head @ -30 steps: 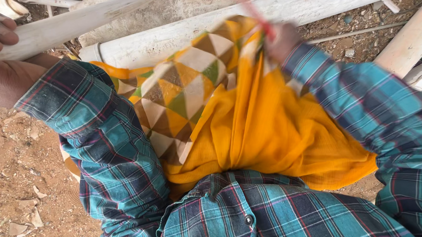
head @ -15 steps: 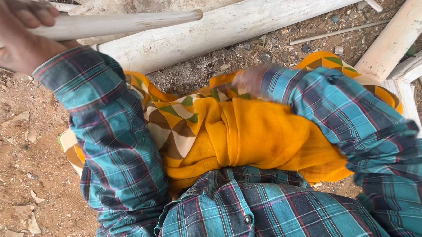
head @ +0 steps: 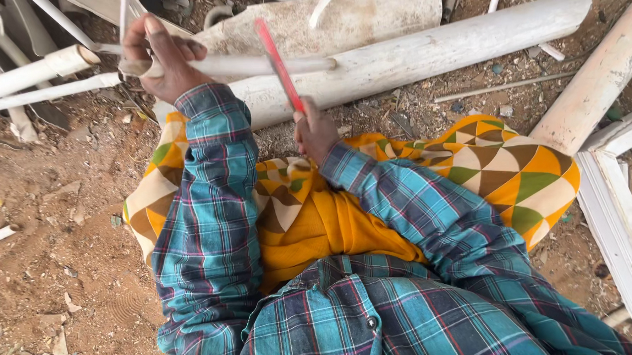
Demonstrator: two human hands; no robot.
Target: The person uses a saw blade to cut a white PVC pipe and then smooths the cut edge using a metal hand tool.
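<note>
Up top, the left hand [head: 160, 60] is wrapped around a thin white pipe [head: 254, 65] lying across a thicker white pipe [head: 424, 48]; the right hand [head: 316, 131] grips a slim red blade [head: 277, 62], tilted upright beside that thin pipe. Below them, yellow patterned cloth [head: 514, 169] covers the lap over reddish dirt ground [head: 56, 238].

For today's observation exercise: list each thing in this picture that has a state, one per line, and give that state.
left hand: closed around the thin white pipe
thin white pipe: held off the ground, roughly level
right hand: gripping the red blade
red blade: tilted upright, crossing the thin pipe
thick white pipe: lying on the dirt
patterned orange cloth: draped over the lap
</note>
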